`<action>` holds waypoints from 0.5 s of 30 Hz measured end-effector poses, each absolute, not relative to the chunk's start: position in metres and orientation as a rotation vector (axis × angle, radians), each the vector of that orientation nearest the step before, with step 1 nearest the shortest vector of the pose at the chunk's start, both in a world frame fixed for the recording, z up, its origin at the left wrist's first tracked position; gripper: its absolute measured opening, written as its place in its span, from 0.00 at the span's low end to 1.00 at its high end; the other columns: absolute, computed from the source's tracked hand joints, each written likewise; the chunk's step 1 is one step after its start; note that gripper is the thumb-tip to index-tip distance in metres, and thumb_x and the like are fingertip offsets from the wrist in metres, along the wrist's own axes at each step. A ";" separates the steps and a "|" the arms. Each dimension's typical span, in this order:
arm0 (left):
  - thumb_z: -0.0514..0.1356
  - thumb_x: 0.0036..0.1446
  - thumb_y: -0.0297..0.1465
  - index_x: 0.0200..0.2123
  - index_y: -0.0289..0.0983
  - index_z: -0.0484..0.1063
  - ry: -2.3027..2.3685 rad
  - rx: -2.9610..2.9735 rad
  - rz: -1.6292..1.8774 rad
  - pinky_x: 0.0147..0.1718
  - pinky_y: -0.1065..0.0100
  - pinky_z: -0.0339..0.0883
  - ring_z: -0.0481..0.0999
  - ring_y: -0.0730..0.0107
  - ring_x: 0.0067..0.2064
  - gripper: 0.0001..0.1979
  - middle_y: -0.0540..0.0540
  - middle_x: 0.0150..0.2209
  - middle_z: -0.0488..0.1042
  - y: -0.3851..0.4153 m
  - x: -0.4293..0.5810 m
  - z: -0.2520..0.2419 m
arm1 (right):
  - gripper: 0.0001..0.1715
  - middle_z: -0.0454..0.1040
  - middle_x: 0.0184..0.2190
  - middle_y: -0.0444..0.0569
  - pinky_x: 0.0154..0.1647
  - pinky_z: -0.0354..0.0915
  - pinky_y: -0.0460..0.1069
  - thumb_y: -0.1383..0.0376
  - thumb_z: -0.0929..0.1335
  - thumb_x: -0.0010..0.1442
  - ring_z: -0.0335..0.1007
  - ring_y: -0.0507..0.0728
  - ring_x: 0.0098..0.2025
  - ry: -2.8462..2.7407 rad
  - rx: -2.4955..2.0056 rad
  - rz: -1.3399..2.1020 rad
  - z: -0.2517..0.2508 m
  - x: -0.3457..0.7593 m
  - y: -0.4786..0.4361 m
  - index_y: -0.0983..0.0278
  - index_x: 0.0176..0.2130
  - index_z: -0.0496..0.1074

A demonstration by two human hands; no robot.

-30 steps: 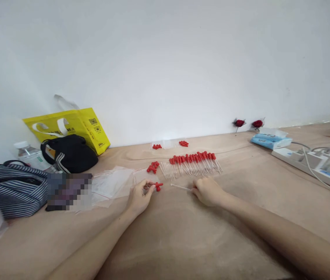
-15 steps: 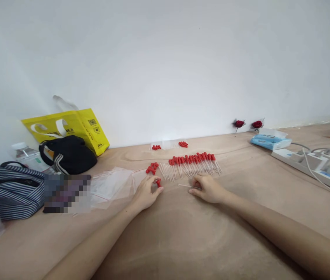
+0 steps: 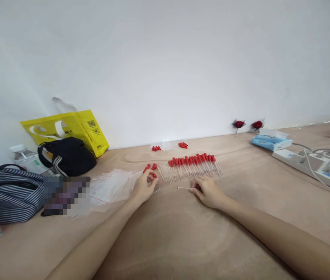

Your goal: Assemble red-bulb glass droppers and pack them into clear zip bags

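My left hand (image 3: pixel 144 187) is closed on a small red rubbery piece (image 3: pixel 154 176), pinched at the fingertips. Just beyond it lie several loose red pieces (image 3: pixel 150 168). Between the thumb and fingers of my right hand (image 3: pixel 208 191) is a thin whitish stick (image 3: pixel 183 188), its free end pointing left. A cluster of bare clear-white sticks (image 3: pixel 167 174) lies past the gap between my hands. To their right runs a row of similar sticks with red heads (image 3: pixel 195 160).
Clear plastic bags (image 3: pixel 112 186) lie left of my left hand. A small bag with red pieces (image 3: pixel 167 145) rests by the wall. Farther left are a yellow bag (image 3: pixel 95 132), a black cap (image 3: pixel 71 155) and a striped bag (image 3: pixel 16 194). Tissues (image 3: pixel 269 142) and a power strip (image 3: pixel 287 156) stand right.
My left hand has drawn slightly left, and the red piece in its fingers has turned from upright to slanted. My right hand has stayed nearly in place, its fingertips now pinching the stick.
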State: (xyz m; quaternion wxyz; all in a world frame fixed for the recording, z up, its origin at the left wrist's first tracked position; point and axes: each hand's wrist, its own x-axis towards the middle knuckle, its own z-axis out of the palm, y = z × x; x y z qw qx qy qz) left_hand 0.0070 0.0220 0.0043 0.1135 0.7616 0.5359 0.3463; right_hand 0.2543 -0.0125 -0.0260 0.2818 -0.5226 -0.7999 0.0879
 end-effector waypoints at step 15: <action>0.48 0.57 0.28 0.35 0.37 0.64 0.873 2.818 0.634 0.35 0.69 0.63 0.70 0.70 0.34 0.06 0.46 0.32 0.71 -0.014 0.010 0.005 | 0.06 0.69 0.27 0.48 0.34 0.55 0.49 0.67 0.62 0.56 0.62 0.55 0.32 -2.063 -1.373 0.194 -0.032 0.261 -0.010 0.64 0.27 0.64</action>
